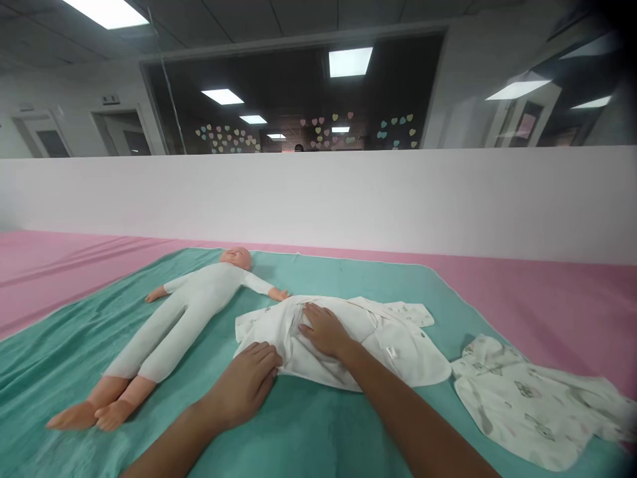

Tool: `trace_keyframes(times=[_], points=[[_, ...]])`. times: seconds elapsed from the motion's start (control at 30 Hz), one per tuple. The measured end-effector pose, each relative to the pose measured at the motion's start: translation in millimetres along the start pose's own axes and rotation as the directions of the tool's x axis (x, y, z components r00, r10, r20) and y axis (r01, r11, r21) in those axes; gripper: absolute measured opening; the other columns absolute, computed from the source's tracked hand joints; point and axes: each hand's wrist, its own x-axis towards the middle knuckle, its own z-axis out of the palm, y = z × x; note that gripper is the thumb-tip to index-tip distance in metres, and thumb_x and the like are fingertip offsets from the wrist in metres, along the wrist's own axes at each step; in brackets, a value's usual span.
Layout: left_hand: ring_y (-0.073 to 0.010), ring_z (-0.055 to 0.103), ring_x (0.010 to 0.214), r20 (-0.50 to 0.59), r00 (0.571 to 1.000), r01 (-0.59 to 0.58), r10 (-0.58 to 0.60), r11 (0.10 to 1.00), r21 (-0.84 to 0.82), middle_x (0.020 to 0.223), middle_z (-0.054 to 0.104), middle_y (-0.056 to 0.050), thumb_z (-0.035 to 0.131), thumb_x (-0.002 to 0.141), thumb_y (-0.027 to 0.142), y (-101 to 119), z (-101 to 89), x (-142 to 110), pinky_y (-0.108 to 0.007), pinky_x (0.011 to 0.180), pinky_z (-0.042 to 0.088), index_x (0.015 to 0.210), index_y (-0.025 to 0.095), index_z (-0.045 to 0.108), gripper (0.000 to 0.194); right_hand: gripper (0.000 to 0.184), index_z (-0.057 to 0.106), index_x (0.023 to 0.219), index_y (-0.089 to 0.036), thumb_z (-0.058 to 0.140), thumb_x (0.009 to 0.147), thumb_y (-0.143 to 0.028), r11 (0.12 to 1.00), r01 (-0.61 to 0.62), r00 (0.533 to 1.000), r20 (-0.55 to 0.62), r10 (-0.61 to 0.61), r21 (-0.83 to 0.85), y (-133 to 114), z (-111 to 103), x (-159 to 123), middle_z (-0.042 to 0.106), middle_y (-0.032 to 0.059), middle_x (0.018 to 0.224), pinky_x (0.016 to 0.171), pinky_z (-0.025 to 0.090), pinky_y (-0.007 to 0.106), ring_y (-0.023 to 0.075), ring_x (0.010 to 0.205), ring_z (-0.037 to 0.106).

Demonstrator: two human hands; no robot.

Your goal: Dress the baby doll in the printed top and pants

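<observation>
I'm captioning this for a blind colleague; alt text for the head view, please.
A person's left hand and right hand touch a white garment spread on a green cloth. A doll in white lies to the left; a printed garment lies to the right.

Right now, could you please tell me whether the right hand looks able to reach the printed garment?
Probably yes: the right hand touches the white garment, and only that low-lying garment and green cloth seem to lie between it and the printed garment.

From my remote place, I see what seems a childcare training room: baby doll (206,289), infant clothing (379,334), wide window (283,76) with coloured hearts (335,117), and office-like ceiling light panels (108,12).
</observation>
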Motion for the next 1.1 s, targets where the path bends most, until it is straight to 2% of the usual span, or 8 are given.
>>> trace_keyframes(times=[0.2, 0.33, 0.47, 0.63, 0.77, 0.93, 1.0, 1.1], points=[[-0.0134, 0.047, 0.057, 0.042, 0.995, 0.097, -0.094, 0.992, -0.084, 0.059, 0.052, 0.001, 0.034, 0.085, 0.019, 1, -0.5, -6, -0.026, 0.056, 0.032, 0.066, 0.020, 0.047, 0.023, 0.046, 0.038, 0.130, -0.017, 0.034, 0.090, -0.038, 0.995, -0.060, 0.998, -0.005, 0.060, -0.080, 4, 5, 6, 0.039, 0.0130, 0.137, 0.104, 0.018, 0.045, 0.0219, 0.129, 0.028], [-0.0122, 0.045, 0.053, -0.121, 0.941, 0.315, -0.315, 0.949, -0.015, 0.055, 0.048, 0.002, 0.032, 0.089, 0.033, -12, 2.1, -2, -0.025, 0.053, 0.031, 0.058, 0.019, 0.044, 0.036, 0.055, 0.031, 0.135, -0.009, 0.028, 0.091, -0.042, 0.995, -0.065, 0.998, -0.008, 0.064, -0.081, -11, 9, -6, 0.032, 0.0173, 0.140, 0.104, 0.017, 0.047, 0.0254, 0.131, 0.022], [-0.0156, 0.056, 0.080, -0.265, 0.875, 0.411, -0.406, 0.911, -0.039, 0.084, 0.061, -0.001, 0.035, 0.089, 0.035, -27, 1.8, 0, -0.027, 0.069, 0.042, 0.082, 0.021, 0.056, 0.026, 0.061, 0.030, 0.136, -0.010, 0.025, 0.090, -0.049, 0.998, 0.041, 0.999, 0.002, -0.041, -0.037, -39, 15, -25, 0.033, 0.0172, 0.140, 0.105, 0.017, 0.046, 0.0272, 0.131, 0.023], [-0.0207, 0.043, 0.119, -0.124, 0.951, 0.290, -0.283, 0.956, 0.044, 0.127, 0.051, -0.004, 0.040, 0.087, 0.032, -35, 19.1, 2, -0.036, 0.096, 0.037, 0.120, 0.027, 0.051, 0.036, 0.052, 0.042, 0.129, -0.011, 0.035, 0.089, -0.044, 0.996, 0.090, 0.990, -0.113, -0.089, -0.001, -65, 18, -32, 0.047, 0.0158, 0.129, 0.104, 0.022, 0.042, 0.0257, 0.123, 0.036], [-0.0232, 0.034, 0.127, -0.128, 0.924, 0.377, -0.361, 0.916, 0.135, 0.133, 0.046, -0.004, 0.037, 0.087, 0.030, -37, 22.5, -2, -0.042, 0.097, 0.036, 0.117, 0.026, 0.055, 0.035, 0.033, 0.059, 0.103, -0.016, 0.040, 0.088, -0.038, 0.987, 0.131, 0.987, -0.107, -0.121, 0.096, -68, 3, -33, 0.061, 0.0099, 0.105, 0.093, 0.035, 0.035, 0.0219, 0.103, 0.051], [-0.0241, 0.036, 0.125, -0.388, 0.858, 0.417, -0.335, 0.897, 0.146, 0.132, 0.047, -0.005, 0.041, 0.085, 0.033, -73, -34.0, -30, -0.042, 0.103, 0.031, 0.118, 0.025, 0.052, 0.035, 0.036, 0.061, 0.082, -0.021, 0.029, 0.091, -0.037, 0.928, 0.029, 0.987, -0.155, 0.031, 0.372, -66, -15, -29, 0.064, 0.0026, 0.084, 0.074, 0.041, 0.027, 0.0163, 0.081, 0.056], [-0.0251, 0.038, 0.123, -0.449, 0.803, 0.494, -0.392, 0.859, 0.132, 0.131, 0.047, -0.006, 0.043, 0.083, 0.035, -103, -64.3, -47, -0.042, 0.104, 0.029, 0.117, 0.022, 0.052, 0.037, 0.034, 0.060, 0.083, -0.021, 0.034, 0.089, -0.041, 0.843, -0.002, 0.979, -0.170, 0.110, 0.537, -64, -14, -10, 0.064, 0.0025, 0.087, 0.077, 0.041, 0.027, 0.0162, 0.084, 0.057], [-0.0277, 0.045, 0.117, -0.388, 0.651, 0.685, -0.652, 0.725, -0.070, 0.126, 0.051, -0.009, 0.050, 0.077, 0.043, -151, -97.6, -67, -0.042, 0.099, 0.036, 0.116, 0.018, 0.052, 0.046, 0.032, 0.059, 0.090, -0.019, 0.043, 0.083, -0.047, 0.596, -0.091, 0.960, -0.089, 0.266, 0.798, -59, -7, 44, 0.063, 0.0041, 0.098, 0.081, 0.042, 0.026, 0.0161, 0.092, 0.056]])
